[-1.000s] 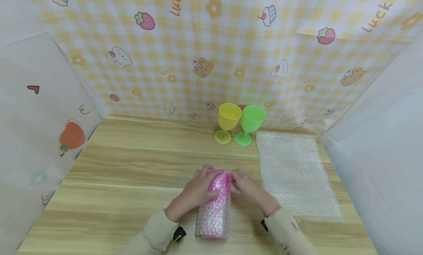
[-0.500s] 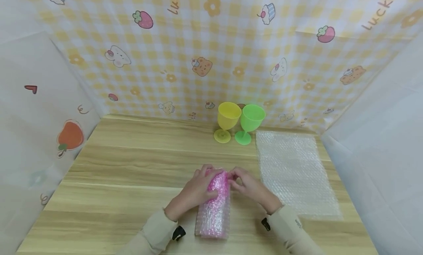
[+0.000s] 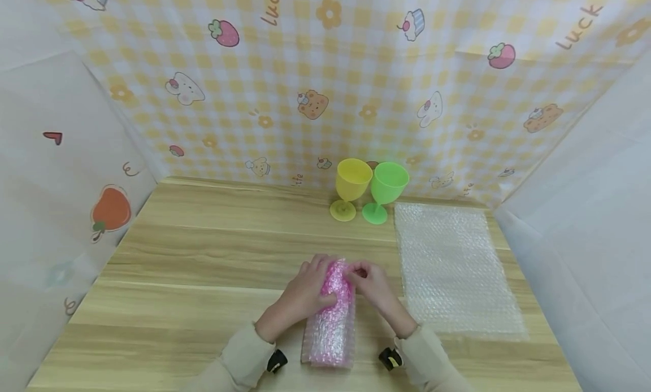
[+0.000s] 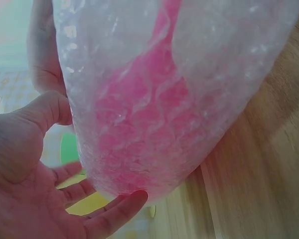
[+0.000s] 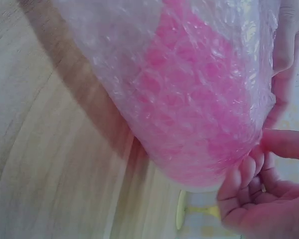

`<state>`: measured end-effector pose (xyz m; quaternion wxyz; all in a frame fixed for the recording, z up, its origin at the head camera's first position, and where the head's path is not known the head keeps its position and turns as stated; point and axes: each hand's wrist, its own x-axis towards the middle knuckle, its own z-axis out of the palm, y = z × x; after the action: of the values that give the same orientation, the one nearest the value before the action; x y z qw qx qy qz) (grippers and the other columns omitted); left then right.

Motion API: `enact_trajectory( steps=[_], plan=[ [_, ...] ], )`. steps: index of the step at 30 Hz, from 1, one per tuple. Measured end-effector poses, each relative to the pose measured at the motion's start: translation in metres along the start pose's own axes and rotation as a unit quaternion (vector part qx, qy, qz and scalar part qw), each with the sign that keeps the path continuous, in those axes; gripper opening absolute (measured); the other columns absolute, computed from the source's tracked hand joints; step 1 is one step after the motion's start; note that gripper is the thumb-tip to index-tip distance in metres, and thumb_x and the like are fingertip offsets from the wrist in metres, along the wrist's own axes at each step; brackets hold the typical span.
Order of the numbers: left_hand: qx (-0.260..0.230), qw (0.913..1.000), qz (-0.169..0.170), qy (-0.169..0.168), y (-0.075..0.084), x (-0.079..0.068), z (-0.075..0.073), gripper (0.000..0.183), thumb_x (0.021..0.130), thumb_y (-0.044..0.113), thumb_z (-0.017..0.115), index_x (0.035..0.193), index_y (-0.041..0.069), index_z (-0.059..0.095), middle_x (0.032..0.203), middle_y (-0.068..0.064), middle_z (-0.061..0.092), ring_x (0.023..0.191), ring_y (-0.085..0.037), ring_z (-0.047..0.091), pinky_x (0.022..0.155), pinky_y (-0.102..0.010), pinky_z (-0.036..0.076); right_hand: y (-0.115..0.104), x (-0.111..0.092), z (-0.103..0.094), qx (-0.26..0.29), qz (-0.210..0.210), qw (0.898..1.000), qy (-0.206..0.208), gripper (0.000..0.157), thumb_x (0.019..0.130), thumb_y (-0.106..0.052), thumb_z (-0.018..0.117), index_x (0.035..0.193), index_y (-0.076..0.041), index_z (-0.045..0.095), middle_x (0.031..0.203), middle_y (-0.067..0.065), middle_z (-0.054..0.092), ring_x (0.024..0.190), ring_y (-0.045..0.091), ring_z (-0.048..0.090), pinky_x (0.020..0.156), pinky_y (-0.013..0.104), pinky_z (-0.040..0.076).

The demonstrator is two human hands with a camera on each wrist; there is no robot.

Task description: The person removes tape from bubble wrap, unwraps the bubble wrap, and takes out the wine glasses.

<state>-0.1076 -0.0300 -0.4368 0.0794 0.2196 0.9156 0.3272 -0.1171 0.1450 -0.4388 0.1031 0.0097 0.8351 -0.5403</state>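
A pink goblet shows through a roll of clear bubble wrap, lying lengthwise at the front middle of the table. My left hand holds its far part from the left, thumb on top and fingers around the far side. At the far right edge of the roll, my right hand pinches the bubble wrap between thumb and bent fingers. The right wrist view shows these fingers close at the cup end of the wrapped goblet. In that view the pink stem narrows away from the cup.
A yellow goblet and a green goblet stand upright side by side at the back of the wooden table. A flat sheet of bubble wrap lies on the right. Patterned cloth hangs behind.
My right hand has shifted slightly inward over the roll's right edge, its wrist swinging left. My left hand keeps its hold, and the roll stays in place.
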Motion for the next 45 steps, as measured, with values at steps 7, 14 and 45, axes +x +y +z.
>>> enact_trajectory(
  steps=[7, 14, 45],
  plan=[
    [-0.001, 1.0000, 0.003, -0.003, 0.002, 0.001, 0.001, 0.071, 0.072, 0.023, 0.066, 0.134, 0.009, 0.034, 0.134, -0.007, 0.039, 0.103, -0.024, 0.045, 0.061, -0.025, 0.048, 0.010, -0.001, -0.004, -0.015, -0.085, 0.996, -0.005, 0.014, 0.084, -0.013, 0.061, 0.089, 0.000, 0.059, 0.079, 0.013, 0.059, 0.067, 0.015, 0.050, 0.054, 0.019, 0.045],
    [0.028, 0.9996, 0.007, -0.006, 0.003, 0.003, 0.002, 0.069, 0.073, 0.025, 0.065, 0.134, 0.011, 0.036, 0.135, -0.007, 0.039, 0.105, -0.025, 0.045, 0.061, -0.024, 0.048, 0.008, 0.008, -0.015, -0.088, -0.160, 0.980, -0.081, 0.007, 0.090, -0.010, 0.051, 0.090, -0.003, 0.053, 0.076, 0.014, 0.057, 0.064, 0.016, 0.050, 0.052, 0.019, 0.045],
    [0.082, 0.9965, 0.000, -0.016, 0.014, 0.006, 0.010, 0.070, 0.075, 0.031, 0.065, 0.135, 0.012, 0.035, 0.137, -0.007, 0.036, 0.106, -0.025, 0.045, 0.053, -0.019, 0.045, 0.019, 0.008, -0.033, -0.142, -0.228, 0.956, -0.117, 0.006, 0.091, -0.015, 0.052, 0.089, -0.009, 0.052, 0.081, -0.001, 0.061, 0.078, 0.011, 0.058, 0.074, 0.024, 0.052]
  ],
)
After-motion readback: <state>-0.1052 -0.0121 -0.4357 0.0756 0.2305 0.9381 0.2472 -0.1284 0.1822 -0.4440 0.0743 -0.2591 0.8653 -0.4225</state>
